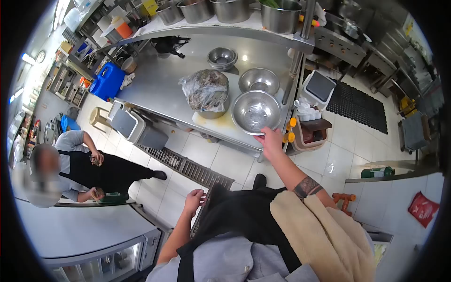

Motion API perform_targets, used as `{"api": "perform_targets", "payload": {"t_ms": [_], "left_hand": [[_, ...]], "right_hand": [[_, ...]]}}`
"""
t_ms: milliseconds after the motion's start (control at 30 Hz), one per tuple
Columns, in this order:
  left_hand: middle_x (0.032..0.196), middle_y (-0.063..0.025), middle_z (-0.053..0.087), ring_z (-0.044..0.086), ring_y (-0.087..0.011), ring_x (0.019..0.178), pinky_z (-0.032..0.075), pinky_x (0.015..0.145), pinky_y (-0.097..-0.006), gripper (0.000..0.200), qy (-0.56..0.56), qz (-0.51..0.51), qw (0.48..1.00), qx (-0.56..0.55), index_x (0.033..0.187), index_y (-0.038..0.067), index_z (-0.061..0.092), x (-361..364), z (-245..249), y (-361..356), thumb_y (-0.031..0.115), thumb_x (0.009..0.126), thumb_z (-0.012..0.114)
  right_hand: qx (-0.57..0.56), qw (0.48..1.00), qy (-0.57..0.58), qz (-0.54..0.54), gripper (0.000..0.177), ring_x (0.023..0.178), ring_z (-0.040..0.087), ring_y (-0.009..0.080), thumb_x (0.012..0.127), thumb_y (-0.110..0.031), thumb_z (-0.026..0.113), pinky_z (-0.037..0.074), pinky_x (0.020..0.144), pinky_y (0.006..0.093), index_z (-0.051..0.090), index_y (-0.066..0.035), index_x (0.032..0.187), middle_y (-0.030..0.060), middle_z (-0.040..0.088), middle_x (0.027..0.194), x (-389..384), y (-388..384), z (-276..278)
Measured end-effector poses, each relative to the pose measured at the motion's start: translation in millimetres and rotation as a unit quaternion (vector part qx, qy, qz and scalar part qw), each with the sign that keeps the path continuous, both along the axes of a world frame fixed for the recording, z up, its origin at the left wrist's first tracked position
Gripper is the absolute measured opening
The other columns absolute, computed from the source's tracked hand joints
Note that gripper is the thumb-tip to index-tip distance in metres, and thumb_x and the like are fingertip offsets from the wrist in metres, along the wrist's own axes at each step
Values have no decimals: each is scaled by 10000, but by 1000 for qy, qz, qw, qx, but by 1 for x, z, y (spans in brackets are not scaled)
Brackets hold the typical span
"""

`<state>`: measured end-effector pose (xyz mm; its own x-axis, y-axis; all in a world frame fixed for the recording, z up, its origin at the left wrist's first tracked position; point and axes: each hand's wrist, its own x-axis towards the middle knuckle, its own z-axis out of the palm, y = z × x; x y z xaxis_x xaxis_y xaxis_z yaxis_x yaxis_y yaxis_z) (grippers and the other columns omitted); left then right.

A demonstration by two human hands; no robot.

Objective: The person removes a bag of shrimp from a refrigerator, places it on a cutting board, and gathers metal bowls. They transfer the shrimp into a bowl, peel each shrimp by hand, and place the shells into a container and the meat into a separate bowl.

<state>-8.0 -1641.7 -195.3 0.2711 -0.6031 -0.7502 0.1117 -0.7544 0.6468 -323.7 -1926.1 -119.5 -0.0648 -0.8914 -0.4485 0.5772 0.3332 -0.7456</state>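
Note:
My right hand (pixel 270 142) grips the near rim of a shiny steel mixing bowl (pixel 256 113) at the front edge of the steel table. A second steel bowl (pixel 259 81) stands just behind it, partly overlapped in this view. To the left, a container topped with a bulky, clear plastic bag of dark food (pixel 206 89) rests on a white cutting board (pixel 216 123). Low in front of my body hangs my left hand (pixel 194 202), holding nothing, with its fingers loosely bent and apart.
Smaller stacked bowls (pixel 222 58) sit farther back on the steel table (pixel 159 89). Several pots line the shelf (pixel 206 26) above. A bin holding containers (pixel 307 131) stands at right. Another person (pixel 94 164) works at left, and a floor drain grate (pixel 183 164) runs between us.

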Motion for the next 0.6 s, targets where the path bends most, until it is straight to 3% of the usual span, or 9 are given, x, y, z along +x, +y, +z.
{"api": "perform_targets", "payload": {"t_ms": [100, 167, 233, 300, 367, 433, 500, 567, 600], "left_hand": [[1046, -53, 714, 669, -138, 850, 543, 700, -282, 241, 54, 87, 993, -61, 1176, 35, 661, -31, 16, -12, 234, 1051, 605], [1031, -38, 709, 668, -135, 848, 539, 733, -276, 272, 48, 84, 992, -75, 1200, 23, 659, -49, 16, -47, 247, 1059, 597], [1113, -114, 727, 690, -189, 1015, 533, 904, -318, 373, -54, -89, 978, -178, 1293, -9, 630, -54, -3, -91, 290, 1078, 570], [1227, -151, 710, 668, -218, 1151, 501, 1022, -339, 448, -200, -95, 944, -244, 1384, -30, 587, -92, 40, -155, 306, 1090, 550], [1346, -185, 662, 620, -258, 1273, 453, 1106, -368, 508, -184, -105, 917, -337, 1450, -30, 538, -113, 59, -217, 328, 1089, 550], [1417, -215, 616, 599, -284, 1320, 445, 1123, -384, 537, -271, -149, 873, -378, 1452, -24, 535, -135, 80, -277, 353, 1071, 574], [1343, -243, 649, 627, -382, 1258, 487, 1071, -430, 599, -270, -149, 870, -385, 1461, 7, 532, -158, 94, -337, 367, 1002, 667], [1309, -276, 652, 624, -419, 1243, 485, 1069, -455, 569, -357, -203, 865, -287, 1379, -75, 547, -179, 119, -382, 318, 987, 668], [1309, -276, 652, 624, -419, 1243, 485, 1069, -455, 569, -360, -201, 864, -289, 1379, -75, 547, -185, 109, -407, 318, 987, 668]], "right_hand": [[34, 998, 30, 45, 419, 995, 708, 314, 886, -23, 638, 639, 869, 475, 449, 28, 1256, 194, 608, 1213, -15, 5, -8], [50, 997, 32, 51, 404, 1003, 707, 312, 895, -25, 636, 637, 873, 474, 454, 25, 1253, 185, 613, 1206, -24, 18, -18], [63, 996, 33, 54, 390, 1011, 706, 309, 904, -26, 634, 635, 877, 472, 460, 22, 1249, 177, 617, 1199, -30, 27, -22], [23, 997, 11, 68, 361, 1024, 704, 297, 919, -28, 639, 631, 898, 474, 471, 12, 1235, 163, 622, 1189, -33, 35, -21], [36, 997, 5, 74, 333, 1035, 702, 290, 943, -24, 639, 624, 921, 471, 475, 4, 1232, 157, 624, 1197, -35, 37, -21], [57, 995, -21, 79, 298, 1045, 701, 281, 966, -30, 640, 614, 947, 461, 484, -3, 1219, 149, 629, 1210, -36, 40, -16], [65, 994, -38, 78, 246, 1068, 698, 277, 985, -32, 629, 601, 979, 458, 496, -11, 1190, 146, 640, 1207, -40, 41, -12], [86, 989, -50, 106, 224, 1090, 694, 280, 984, -30, 630, 588, 1009, 466, 502, -8, 1167, 148, 649, 1193, -43, 40, -14], [83, 989, -51, 108, 224, 1090, 694, 280, 984, -30, 630, 588, 1009, 466, 502, -8, 1167, 148, 649, 1193, -42, 40, -15]]}}
